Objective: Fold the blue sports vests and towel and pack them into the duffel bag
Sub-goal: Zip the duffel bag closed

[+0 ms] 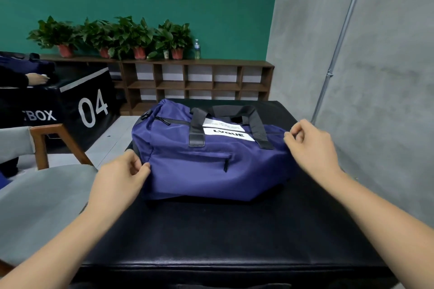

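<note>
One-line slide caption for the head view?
A blue duffel bag lies on a black padded table, its ends pinched by the left hand and right hand.

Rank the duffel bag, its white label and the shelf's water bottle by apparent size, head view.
duffel bag
white label
water bottle
The bottle stands far back, so only its apparent size ranks last.

Your left hand [118,177] pinches the near left corner of the blue duffel bag [206,162], and your right hand [310,148] pinches its right end. The bag lies on a black padded box [211,237], zipped pockets and black handles [234,122] facing you.
</note>
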`<state>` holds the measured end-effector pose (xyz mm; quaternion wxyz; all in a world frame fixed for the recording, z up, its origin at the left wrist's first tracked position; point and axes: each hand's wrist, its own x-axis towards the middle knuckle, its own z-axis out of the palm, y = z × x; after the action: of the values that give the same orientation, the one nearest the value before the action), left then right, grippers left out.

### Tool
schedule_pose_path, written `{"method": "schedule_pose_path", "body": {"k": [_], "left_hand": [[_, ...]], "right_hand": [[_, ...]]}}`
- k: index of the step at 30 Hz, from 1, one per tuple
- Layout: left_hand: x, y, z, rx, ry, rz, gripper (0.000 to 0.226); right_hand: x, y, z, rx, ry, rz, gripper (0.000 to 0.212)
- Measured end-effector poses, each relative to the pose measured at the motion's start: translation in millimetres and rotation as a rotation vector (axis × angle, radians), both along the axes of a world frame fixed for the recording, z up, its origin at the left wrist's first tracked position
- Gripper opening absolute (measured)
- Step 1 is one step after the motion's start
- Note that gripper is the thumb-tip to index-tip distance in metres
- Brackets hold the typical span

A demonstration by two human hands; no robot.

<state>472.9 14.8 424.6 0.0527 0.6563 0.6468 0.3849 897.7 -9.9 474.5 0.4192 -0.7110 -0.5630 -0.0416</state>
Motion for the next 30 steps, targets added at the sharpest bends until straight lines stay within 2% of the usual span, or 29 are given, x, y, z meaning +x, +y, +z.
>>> {"method": "schedule_pose_path", "body": {"k": [2, 4, 7, 9, 12, 16, 19, 22, 26, 30], "left_hand": [[8.6, -4.1, -6.2, 0.018, 0.004, -0.056, 0.029], [16.4, -6.3, -12.3, 0.035, 0.007, -0.112, 0.027], [26.9, -7.9, -18.7, 0.057, -0.026, -0.212, 0.022], [34.2, -9.4, -18.6, 0.072, -0.055, -0.283, 0.025], [45.3, -8.5, -14.6, 0.071, -0.078, -0.348, 0.046], [54.8, 2.7, -8.8, 0.028, -0.124, -0.342, 0.054], [55.4, 17.3, -3.6, -0.059, -0.160, -0.344, 0.065], [55.4, 28.7, 0.8, -0.171, -0.219, -0.353, 0.074], [66.7, 17.4, 4.3, -0.046, -0.306, -0.242, 0.045], [82.9, -22.6, 11.2, 0.116, -0.148, -0.310, 0.036]], "right_hand": [[18.2, 9.9, 0.8, -0.104, 0.074, -0.059, 0.025], [31.7, 19.6, -1.9, -0.225, 0.227, -0.074, 0.036], [40.8, 26.7, -12.8, -0.340, 0.482, 0.056, 0.044], [39.9, 25.6, -17.2, -0.382, 0.570, 0.144, 0.043], [35.2, 21.3, -20.6, -0.366, 0.604, 0.194, 0.036], [28.7, 7.4, -23.5, -0.349, 0.615, 0.188, 0.038], [15.2, -15.6, -20.9, -0.341, 0.688, 0.211, 0.032], [-12.0, -44.1, -24.5, -0.346, 0.757, 0.262, 0.039], [-53.1, -75.4, -35.4, -0.371, 0.739, 0.379, 0.048], [-87.5, -91.6, -39.8, -0.367, 0.725, 0.443, 0.052]]}}
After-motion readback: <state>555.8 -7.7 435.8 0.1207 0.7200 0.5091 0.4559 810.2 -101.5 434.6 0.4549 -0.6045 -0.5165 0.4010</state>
